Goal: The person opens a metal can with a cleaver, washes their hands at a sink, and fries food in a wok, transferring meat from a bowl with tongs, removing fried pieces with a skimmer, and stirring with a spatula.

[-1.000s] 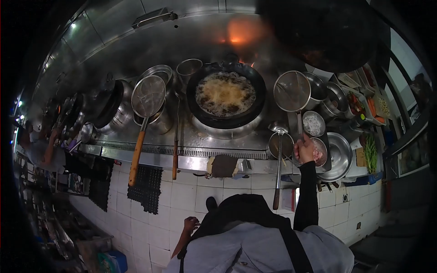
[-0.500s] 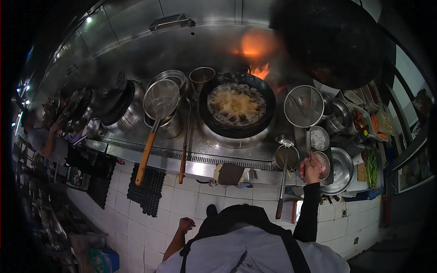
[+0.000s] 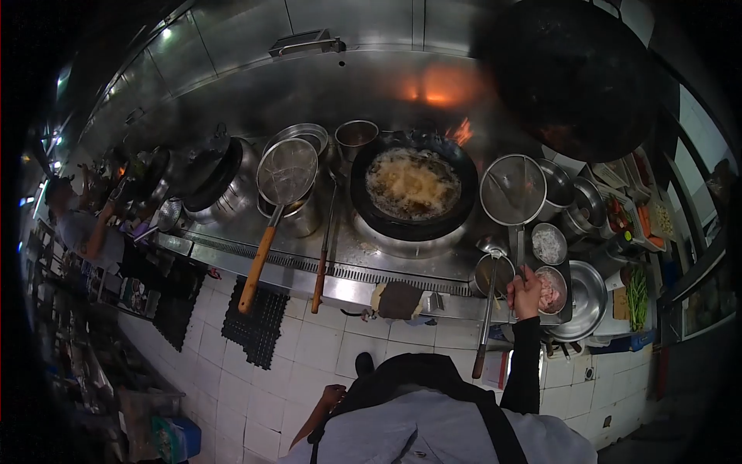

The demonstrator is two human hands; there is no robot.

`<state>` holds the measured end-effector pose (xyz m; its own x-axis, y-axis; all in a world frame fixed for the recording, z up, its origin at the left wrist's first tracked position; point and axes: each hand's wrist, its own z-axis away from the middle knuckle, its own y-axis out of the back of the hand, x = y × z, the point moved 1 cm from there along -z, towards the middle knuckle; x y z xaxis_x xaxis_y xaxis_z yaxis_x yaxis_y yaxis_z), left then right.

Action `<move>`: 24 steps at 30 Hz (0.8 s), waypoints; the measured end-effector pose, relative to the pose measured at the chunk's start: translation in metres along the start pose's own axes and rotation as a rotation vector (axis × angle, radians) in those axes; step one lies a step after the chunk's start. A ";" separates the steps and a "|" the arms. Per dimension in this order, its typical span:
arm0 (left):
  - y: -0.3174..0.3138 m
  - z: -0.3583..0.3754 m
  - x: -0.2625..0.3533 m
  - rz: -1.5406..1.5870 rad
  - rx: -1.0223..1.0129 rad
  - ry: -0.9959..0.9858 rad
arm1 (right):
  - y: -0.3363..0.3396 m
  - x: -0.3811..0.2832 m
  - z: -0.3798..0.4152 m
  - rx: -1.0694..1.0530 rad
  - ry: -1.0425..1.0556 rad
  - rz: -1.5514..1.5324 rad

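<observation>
Behind a large, round black wok [image 3: 469, 185], an orange flame [image 3: 461, 131] is burning lower than half a second ago, and a round wire-mesh strainer with a grey metal handle [image 3: 512, 189] is sitting slightly nearer the wok. The strainer is therefore standing just to the wok's right rather than working inside it, and the pale golden contents are bubbling untouched by either hand. The right hand [image 3: 525, 292] is clamping around that strainer's handle, near its lower end. The left hand [image 3: 332, 396], well apart from it, is hanging beside the black cloth apron [image 3: 421, 365], its fingers partly hidden, so whether they are gripping anything cannot be told. Around the steel worktop [image 3: 359, 251], two mesh strainers are showing, counting one with an orange-brown wooden handle [image 3: 287, 172]; two small metal bowls are standing near the right hand, one holding white contents [image 3: 564, 249] and one pink pieces [image 3: 565, 282]; and one steel ladle with a dark handle [image 3: 488, 313] is lying between wok and hand.
</observation>
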<state>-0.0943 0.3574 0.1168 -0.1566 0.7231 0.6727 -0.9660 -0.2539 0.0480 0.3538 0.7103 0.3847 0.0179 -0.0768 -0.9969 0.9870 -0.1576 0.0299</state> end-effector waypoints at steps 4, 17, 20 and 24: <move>-0.011 0.001 -0.001 -0.328 0.020 0.056 | 0.004 -0.009 0.007 -0.046 0.022 0.066; -0.022 -0.036 -0.041 -0.293 -0.042 0.037 | 0.021 0.014 -0.006 -0.121 -0.013 0.164; -0.033 -0.022 -0.025 -0.324 0.044 0.098 | 0.040 0.028 -0.018 -0.174 0.062 0.352; -0.034 -0.027 -0.035 -0.557 0.093 0.044 | 0.024 0.040 -0.048 -0.213 0.146 0.462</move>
<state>-0.0617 0.3581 0.0720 0.3617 0.7896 0.4957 -0.8832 0.1200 0.4534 0.3863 0.7512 0.3423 0.4658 0.0489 -0.8835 0.8813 0.0648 0.4682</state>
